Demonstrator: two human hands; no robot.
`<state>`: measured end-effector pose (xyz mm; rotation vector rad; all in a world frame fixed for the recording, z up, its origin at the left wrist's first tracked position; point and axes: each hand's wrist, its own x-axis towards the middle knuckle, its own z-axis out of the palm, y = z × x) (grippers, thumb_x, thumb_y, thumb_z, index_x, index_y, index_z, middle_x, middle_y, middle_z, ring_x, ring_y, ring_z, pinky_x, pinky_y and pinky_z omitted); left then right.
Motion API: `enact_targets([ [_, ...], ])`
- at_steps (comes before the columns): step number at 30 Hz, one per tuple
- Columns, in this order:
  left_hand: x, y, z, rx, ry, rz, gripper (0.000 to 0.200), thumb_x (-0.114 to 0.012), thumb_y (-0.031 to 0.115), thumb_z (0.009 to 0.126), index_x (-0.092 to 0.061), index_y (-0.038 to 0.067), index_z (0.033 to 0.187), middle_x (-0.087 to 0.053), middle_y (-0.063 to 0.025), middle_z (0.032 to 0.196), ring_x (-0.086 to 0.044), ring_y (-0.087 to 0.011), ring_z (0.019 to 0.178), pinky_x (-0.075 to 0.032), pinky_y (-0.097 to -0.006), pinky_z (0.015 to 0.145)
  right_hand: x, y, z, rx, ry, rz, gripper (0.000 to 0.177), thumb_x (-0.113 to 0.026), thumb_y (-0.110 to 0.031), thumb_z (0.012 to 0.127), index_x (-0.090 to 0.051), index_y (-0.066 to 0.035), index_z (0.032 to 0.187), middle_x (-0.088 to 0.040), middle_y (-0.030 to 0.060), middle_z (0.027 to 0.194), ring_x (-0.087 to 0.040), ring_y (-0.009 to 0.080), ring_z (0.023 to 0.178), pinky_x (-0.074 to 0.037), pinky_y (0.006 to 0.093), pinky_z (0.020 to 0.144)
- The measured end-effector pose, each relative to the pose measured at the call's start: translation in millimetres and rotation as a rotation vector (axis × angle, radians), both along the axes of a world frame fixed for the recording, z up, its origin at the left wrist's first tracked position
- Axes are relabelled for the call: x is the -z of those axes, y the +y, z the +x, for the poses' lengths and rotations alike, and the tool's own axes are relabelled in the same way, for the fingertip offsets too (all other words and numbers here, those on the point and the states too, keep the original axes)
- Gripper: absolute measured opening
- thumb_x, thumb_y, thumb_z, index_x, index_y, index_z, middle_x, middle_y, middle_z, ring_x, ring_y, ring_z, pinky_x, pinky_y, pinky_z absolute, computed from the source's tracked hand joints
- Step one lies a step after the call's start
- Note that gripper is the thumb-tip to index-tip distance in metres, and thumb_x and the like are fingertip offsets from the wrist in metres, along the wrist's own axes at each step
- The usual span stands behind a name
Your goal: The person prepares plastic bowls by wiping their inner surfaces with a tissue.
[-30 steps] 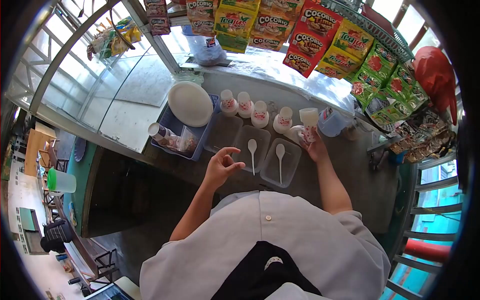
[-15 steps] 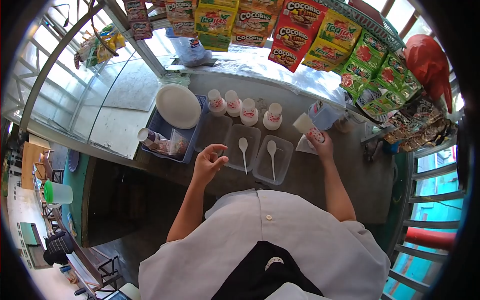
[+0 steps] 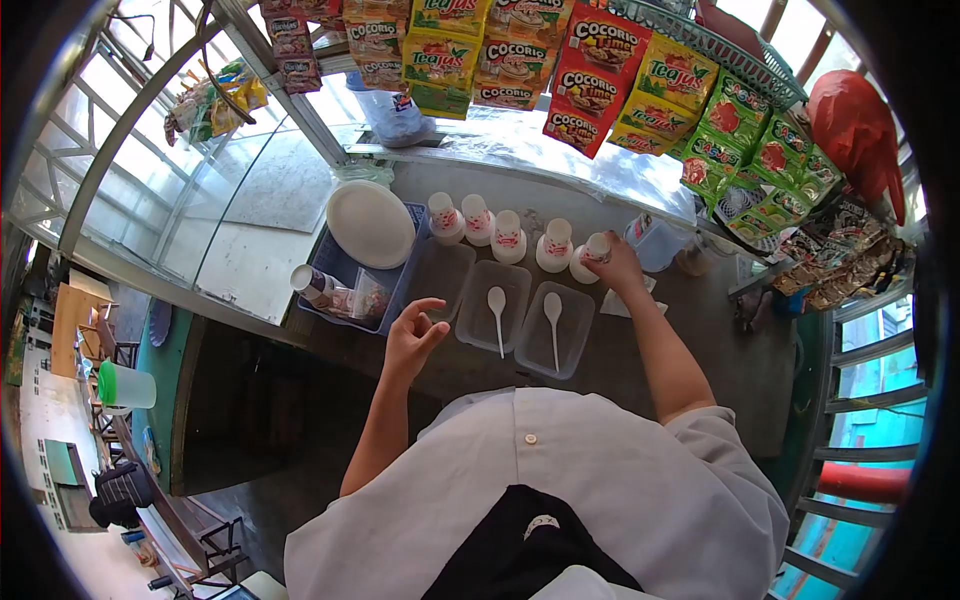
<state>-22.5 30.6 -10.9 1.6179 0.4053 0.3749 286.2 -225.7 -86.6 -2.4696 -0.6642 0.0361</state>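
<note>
My right hand (image 3: 621, 266) grips a white paper cup with red print (image 3: 594, 252) that stands on the counter. This cup is at the right end of a row of similar cups, among them one close beside it (image 3: 553, 246). Holding nothing, my left hand (image 3: 408, 340) hovers with thumb and forefinger apart near a clear plastic container (image 3: 440, 275). Two more clear containers lie to its right, the middle one (image 3: 478, 325) and the right one (image 3: 572, 350). Each of these two has a white plastic spoon in it, the first spoon (image 3: 498, 318) and the second spoon (image 3: 554, 325).
On the left stands a blue basket (image 3: 398, 285) with a white oval plate (image 3: 370, 224), a cup and small bags. A white paper piece (image 3: 630, 300) lies right of the cups. Drink sachets (image 3: 590, 75) hang above. A clear tub (image 3: 655, 243) sits at the back right.
My right hand has moved left and set the tilted cup upright at the end of the row. My left hand stays about where it was. The view has shifted slightly.
</note>
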Motion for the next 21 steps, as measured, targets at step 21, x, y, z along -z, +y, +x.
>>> enact_targets([
  [21, 38.7, 10.3, 81.5, 0.098, 0.089, 0.403, 0.028, -0.064, 0.024, 0.086, -0.065, 0.005, 0.106, -0.066, -0.0084, 0.104, -0.062, -0.0208, 0.082, -0.049, -0.0322, 0.078, 59.4, -91.5, -65.0, 0.184, -0.12, -0.518, 0.058, -0.053, -0.049, 0.087, -0.046, -0.016, 0.135, -0.034, 0.0121, 0.143, -0.038, 0.0338, 0.127, -0.039, 0.055, 0.095],
])
